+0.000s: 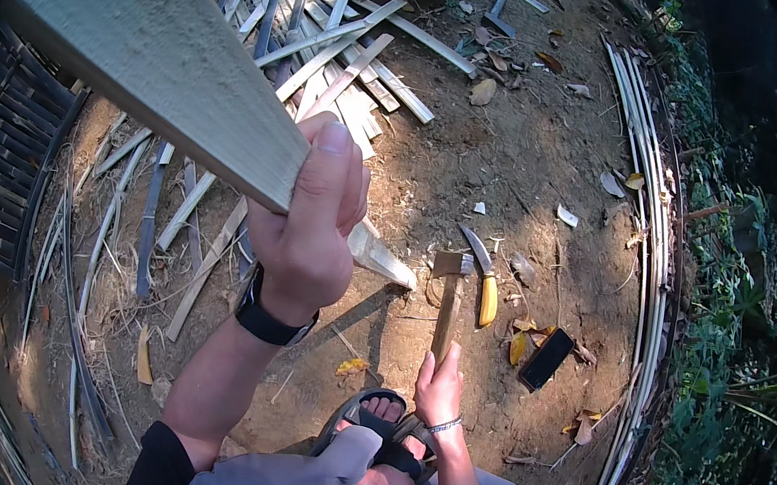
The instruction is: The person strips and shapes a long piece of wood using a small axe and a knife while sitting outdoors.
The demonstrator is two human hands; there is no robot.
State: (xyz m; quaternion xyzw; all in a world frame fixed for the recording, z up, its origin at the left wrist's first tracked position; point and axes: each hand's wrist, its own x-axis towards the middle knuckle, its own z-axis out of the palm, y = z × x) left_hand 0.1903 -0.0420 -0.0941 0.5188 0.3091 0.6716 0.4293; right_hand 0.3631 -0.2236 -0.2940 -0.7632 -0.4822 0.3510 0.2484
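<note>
My left hand (308, 222) is wrapped round a long pale wooden stake (169, 47). The stake looms large toward the upper left, and its far end narrows down to the dirt. In my right hand (440, 387) is the wooden handle of a small hatchet (447, 309), its metal head at the far end, close to the stake's foot. Just right of that head lies a curved knife (488, 290) with a yellow handle and a hooked blade. A black phone (547, 360) rests on the ground farther right.
Many split strips (335, 49) are heaped at the far left, with more scattered nearer. Dark slatted panels (0, 133) stand at the left edge. Long thin poles (650, 228) line the right side beside green plants (726, 287). Another metal-headed tool (500, 17) lies far off.
</note>
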